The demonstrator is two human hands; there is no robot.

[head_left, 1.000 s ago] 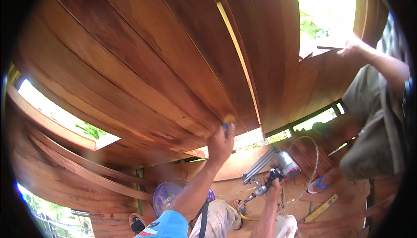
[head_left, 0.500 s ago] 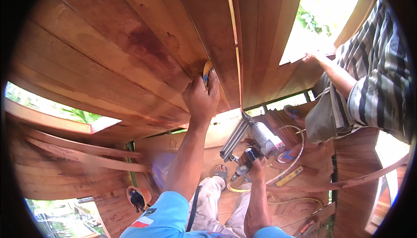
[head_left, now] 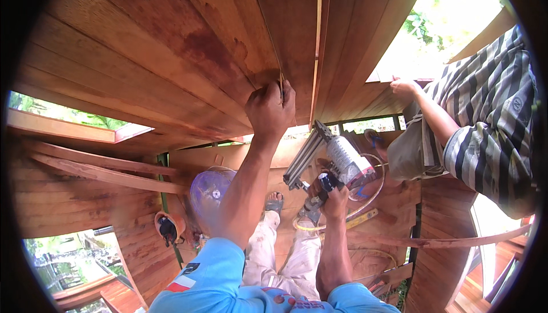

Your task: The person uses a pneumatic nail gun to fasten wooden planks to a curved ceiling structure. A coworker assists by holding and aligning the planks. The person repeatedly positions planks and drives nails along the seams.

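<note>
My left hand (head_left: pixel 269 108) is raised to the long reddish-brown boards (head_left: pixel 188 44) above, closed on a thin flat piece (head_left: pixel 281 80) with its edge at a seam between two boards. Most of that piece is hidden in my fingers; its kind cannot be told. Lower and to the right, my right hand (head_left: pixel 335 200) grips the handle of a nail gun (head_left: pixel 347 157), grey and white with a slanted magazine. The nail gun's nose points up and stands apart from my left hand. A pale air hose (head_left: pixel 381 184) loops beside it.
On the right, a co-worker in a striped shirt (head_left: pixel 485 136) reaches a hand (head_left: pixel 405 87) to a bright opening's edge. A purple round fan (head_left: pixel 211 192) stands left of my legs, near an orange container (head_left: pixel 178 221). Curved wood strips (head_left: pixel 108 173) span the left; a yellow level (head_left: pixel 362 219) lies on the floor.
My left hand has turned, so the flat orange-and-blue piece now shows only its thin edge. The nail gun remains in my right hand. The whole view has shifted slightly.
</note>
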